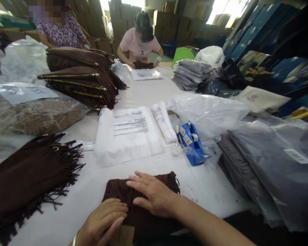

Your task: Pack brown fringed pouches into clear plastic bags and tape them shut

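Observation:
A dark brown fringed cloth article (154,223), folded into a bundle, lies at the table's front edge, its fringe gathered along the top. My right hand (152,193) rests flat across the fringe with its fingers stretched out. On the bundle's left side lies my left hand (104,218), fingers extended and close together, a bangle at the wrist. A tan tag (123,235) shows beside the left hand. Beyond the bundle is a stack of printed clear plastic bags (129,136). Another brown fringed article (33,181) lies flat to the left.
A blue tape dispenser (191,143) stands beside a rolled bag bundle (164,121). Bagged grey goods (267,171) fill the right side. A brown fringed pile with zips (79,77) stands at back left. One co-worker (141,41) handles a brown article opposite; another person (60,32) stands farther left.

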`<action>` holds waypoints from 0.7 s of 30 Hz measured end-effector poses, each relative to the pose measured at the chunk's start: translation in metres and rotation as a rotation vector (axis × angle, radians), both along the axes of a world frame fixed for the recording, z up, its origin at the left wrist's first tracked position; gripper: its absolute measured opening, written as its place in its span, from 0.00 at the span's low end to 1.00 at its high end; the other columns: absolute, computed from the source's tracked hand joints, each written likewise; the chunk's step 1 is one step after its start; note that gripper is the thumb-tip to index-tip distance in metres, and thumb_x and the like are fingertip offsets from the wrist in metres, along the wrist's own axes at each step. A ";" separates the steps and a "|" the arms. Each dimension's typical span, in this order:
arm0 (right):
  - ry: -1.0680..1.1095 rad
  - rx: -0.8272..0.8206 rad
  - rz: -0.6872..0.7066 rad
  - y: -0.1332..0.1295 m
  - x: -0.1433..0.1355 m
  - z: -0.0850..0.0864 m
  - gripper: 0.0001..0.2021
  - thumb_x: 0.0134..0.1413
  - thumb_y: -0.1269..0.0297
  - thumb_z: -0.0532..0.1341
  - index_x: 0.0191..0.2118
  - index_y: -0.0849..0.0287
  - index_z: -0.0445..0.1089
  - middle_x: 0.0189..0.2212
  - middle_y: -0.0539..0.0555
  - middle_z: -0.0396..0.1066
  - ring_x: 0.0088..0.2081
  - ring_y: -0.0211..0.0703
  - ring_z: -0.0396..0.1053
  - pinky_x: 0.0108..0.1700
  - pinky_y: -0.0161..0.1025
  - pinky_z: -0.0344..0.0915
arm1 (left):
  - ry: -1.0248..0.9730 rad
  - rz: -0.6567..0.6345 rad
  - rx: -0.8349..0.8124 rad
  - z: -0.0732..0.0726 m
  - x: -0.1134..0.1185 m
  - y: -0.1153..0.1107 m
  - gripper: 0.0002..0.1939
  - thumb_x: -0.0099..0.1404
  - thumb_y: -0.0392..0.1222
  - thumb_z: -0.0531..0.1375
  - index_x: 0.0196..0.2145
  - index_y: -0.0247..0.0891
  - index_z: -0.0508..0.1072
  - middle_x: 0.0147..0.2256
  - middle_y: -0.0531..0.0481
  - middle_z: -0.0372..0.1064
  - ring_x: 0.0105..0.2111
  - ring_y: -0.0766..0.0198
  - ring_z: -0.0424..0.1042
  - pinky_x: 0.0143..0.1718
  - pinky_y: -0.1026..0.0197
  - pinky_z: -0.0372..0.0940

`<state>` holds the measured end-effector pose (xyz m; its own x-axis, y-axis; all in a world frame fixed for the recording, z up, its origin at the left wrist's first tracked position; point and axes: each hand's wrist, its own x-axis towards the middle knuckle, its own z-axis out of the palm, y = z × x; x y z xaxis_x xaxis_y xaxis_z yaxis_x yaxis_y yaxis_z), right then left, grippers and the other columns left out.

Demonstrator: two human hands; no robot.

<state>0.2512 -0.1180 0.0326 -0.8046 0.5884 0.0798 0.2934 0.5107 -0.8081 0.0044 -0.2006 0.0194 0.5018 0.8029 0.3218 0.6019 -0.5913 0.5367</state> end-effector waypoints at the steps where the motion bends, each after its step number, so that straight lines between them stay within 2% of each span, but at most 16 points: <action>1: -0.060 0.054 0.069 -0.002 -0.006 -0.009 0.27 0.60 0.52 0.54 0.62 0.57 0.54 0.62 0.57 0.52 0.65 0.48 0.43 0.65 0.49 0.39 | -0.017 0.039 0.046 0.003 0.000 0.010 0.11 0.66 0.33 0.52 0.43 0.43 0.70 0.41 0.51 0.74 0.44 0.65 0.71 0.52 0.61 0.64; 3: -0.114 0.135 0.160 -0.009 -0.015 -0.029 0.29 0.60 0.50 0.53 0.63 0.57 0.52 0.62 0.58 0.51 0.65 0.48 0.41 0.65 0.50 0.35 | -0.003 0.151 0.143 0.004 0.000 0.040 0.09 0.66 0.33 0.52 0.40 0.40 0.70 0.37 0.49 0.74 0.41 0.64 0.71 0.48 0.60 0.66; 6: -0.110 0.208 0.156 -0.019 -0.018 -0.053 0.29 0.61 0.49 0.51 0.63 0.57 0.51 0.62 0.57 0.52 0.65 0.48 0.42 0.66 0.49 0.34 | 0.262 0.285 0.139 -0.006 0.007 0.100 0.11 0.64 0.37 0.55 0.44 0.35 0.70 0.41 0.42 0.72 0.44 0.56 0.69 0.49 0.52 0.66; 8: -0.095 0.246 0.136 -0.022 -0.017 -0.063 0.30 0.60 0.47 0.52 0.63 0.56 0.52 0.62 0.56 0.53 0.64 0.49 0.44 0.65 0.50 0.36 | 0.445 0.294 0.055 -0.018 0.017 0.137 0.14 0.62 0.33 0.55 0.46 0.30 0.69 0.45 0.36 0.70 0.47 0.51 0.68 0.49 0.47 0.65; 10: -0.082 0.290 0.122 -0.021 -0.017 -0.070 0.30 0.59 0.46 0.53 0.62 0.56 0.54 0.60 0.56 0.56 0.63 0.49 0.47 0.65 0.50 0.38 | 0.512 0.283 -0.001 -0.030 0.028 0.161 0.14 0.59 0.26 0.51 0.41 0.26 0.71 0.41 0.32 0.70 0.43 0.49 0.69 0.45 0.46 0.66; 12: -0.077 0.337 0.118 -0.018 -0.018 -0.077 0.29 0.59 0.46 0.52 0.61 0.56 0.55 0.59 0.56 0.58 0.63 0.49 0.49 0.64 0.50 0.40 | 0.516 0.278 -0.037 -0.037 0.035 0.172 0.15 0.57 0.22 0.47 0.33 0.27 0.72 0.34 0.33 0.71 0.38 0.51 0.71 0.40 0.48 0.68; 14: -0.075 0.369 0.122 -0.016 -0.020 -0.083 0.27 0.60 0.47 0.51 0.60 0.56 0.57 0.58 0.56 0.60 0.62 0.48 0.51 0.64 0.51 0.42 | 0.499 0.273 -0.093 -0.036 0.033 0.175 0.14 0.58 0.24 0.47 0.28 0.30 0.71 0.30 0.36 0.70 0.35 0.53 0.70 0.38 0.51 0.67; 18: -0.062 0.369 0.123 -0.015 -0.022 -0.096 0.26 0.61 0.46 0.50 0.59 0.55 0.58 0.58 0.56 0.60 0.62 0.48 0.51 0.64 0.50 0.42 | 0.382 0.310 -0.231 -0.025 0.015 0.182 0.08 0.61 0.36 0.52 0.26 0.36 0.69 0.28 0.46 0.69 0.30 0.59 0.68 0.36 0.57 0.64; 21: -0.049 0.357 0.116 -0.014 -0.025 -0.107 0.24 0.61 0.48 0.51 0.58 0.52 0.59 0.59 0.53 0.60 0.62 0.46 0.51 0.65 0.47 0.41 | 0.241 0.373 -0.336 -0.020 0.005 0.185 0.13 0.61 0.48 0.55 0.24 0.38 0.67 0.24 0.51 0.67 0.26 0.62 0.66 0.32 0.61 0.62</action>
